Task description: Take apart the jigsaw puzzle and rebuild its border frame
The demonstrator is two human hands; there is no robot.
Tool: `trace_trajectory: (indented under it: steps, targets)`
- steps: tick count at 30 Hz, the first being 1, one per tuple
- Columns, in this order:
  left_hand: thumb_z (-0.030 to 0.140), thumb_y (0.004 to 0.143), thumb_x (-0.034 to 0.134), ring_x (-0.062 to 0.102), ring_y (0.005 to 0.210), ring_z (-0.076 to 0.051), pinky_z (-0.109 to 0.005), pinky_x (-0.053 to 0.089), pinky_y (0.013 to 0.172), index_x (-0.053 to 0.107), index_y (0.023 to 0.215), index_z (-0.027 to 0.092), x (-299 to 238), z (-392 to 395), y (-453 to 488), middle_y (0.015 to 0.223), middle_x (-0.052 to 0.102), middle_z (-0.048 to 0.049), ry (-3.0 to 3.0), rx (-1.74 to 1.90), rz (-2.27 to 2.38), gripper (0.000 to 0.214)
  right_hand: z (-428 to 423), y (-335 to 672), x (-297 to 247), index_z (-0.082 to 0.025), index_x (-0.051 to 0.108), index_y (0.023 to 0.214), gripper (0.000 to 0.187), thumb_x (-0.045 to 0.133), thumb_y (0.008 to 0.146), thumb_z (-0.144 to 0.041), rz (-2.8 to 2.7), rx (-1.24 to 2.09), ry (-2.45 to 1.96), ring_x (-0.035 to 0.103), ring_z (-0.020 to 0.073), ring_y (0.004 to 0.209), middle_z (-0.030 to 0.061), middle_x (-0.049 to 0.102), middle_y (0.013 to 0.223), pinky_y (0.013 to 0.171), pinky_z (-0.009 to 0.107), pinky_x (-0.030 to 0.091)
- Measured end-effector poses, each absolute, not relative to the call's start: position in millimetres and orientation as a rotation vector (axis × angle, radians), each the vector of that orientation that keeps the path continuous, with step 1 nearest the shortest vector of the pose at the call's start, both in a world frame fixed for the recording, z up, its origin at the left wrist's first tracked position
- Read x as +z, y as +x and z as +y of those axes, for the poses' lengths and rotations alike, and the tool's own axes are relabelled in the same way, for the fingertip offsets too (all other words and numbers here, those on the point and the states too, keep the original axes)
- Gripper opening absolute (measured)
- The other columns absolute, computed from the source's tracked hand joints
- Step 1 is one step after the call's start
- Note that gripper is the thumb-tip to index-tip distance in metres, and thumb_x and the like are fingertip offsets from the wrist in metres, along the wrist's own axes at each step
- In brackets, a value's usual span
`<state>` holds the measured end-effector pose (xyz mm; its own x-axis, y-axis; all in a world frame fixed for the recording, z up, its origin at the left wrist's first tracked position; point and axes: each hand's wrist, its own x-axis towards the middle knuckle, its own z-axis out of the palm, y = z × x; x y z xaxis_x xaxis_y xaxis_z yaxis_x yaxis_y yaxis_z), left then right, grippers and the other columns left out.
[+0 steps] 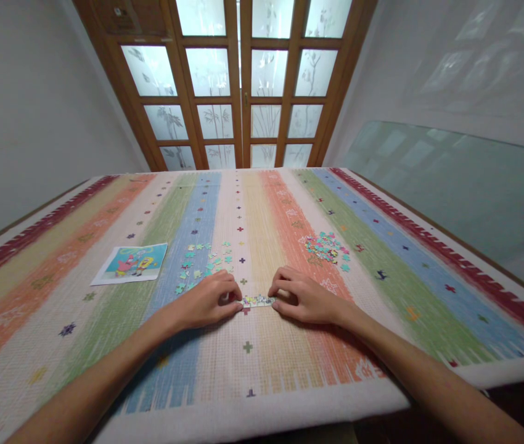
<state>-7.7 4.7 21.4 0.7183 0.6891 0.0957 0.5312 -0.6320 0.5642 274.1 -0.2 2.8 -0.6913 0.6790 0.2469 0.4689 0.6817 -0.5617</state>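
Observation:
A short joined strip of jigsaw puzzle pieces lies on the striped tablecloth in front of me. My left hand pinches its left end between thumb and fingers. At the opposite end, my right hand pinches it the same way. Loose teal puzzle pieces are spread out just beyond my left hand. A denser pile of mixed-colour puzzle pieces sits beyond my right hand.
A printed cartoon picture lies flat at the left. The striped tablecloth covers the table up to its front edge. Wooden doors with glass panes stand behind, and a glass sheet leans at the right wall.

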Motion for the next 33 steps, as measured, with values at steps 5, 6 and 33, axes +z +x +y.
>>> trace_trajectory:
  steps: [5, 6, 33]
  targets:
    - [0.032, 0.095, 0.061, 0.055, 0.076, -0.018, -0.034, 0.043, 0.073, 0.07, 0.085, 0.021, 21.0, 3.2, -7.9, 0.08, 0.062, -0.0028, 2.425, 0.416, 0.933, 0.017, -1.1, 273.7, 4.7, -0.019, 0.068, 0.096, 0.009, 0.064, 0.088, -0.017, -2.459, 0.638, -0.876, 0.06, 0.0211, 0.092, 0.0078, 0.06, 0.099, 0.084, 0.036, 0.049]
    - [0.031, 0.095, 0.06, 0.054, 0.076, -0.018, -0.034, 0.043, 0.074, 0.069, 0.086, 0.021, 21.2, 2.8, -7.8, 0.08, 0.062, -0.0028, 2.428, 0.419, 0.932, 0.016, -1.2, 273.6, 5.1, -0.019, 0.068, 0.096, 0.009, 0.064, 0.088, -0.018, -2.457, 0.633, -0.87, 0.059, 0.021, 0.092, 0.0079, 0.06, 0.098, 0.084, 0.036, 0.049]
    - [0.029, 0.097, 0.057, 0.053, 0.076, -0.019, -0.034, 0.043, 0.072, 0.061, 0.085, 0.02, 17.3, -5.4, 0.3, 0.078, 0.059, -0.0024, 2.488, 0.48, 0.912, 0.015, -2.7, 270.4, 1.5, -0.018, 0.068, 0.096, 0.009, 0.063, 0.09, -0.019, -2.425, 0.632, -0.829, 0.059, 0.0202, 0.091, 0.0076, 0.061, 0.097, 0.081, 0.035, 0.048]
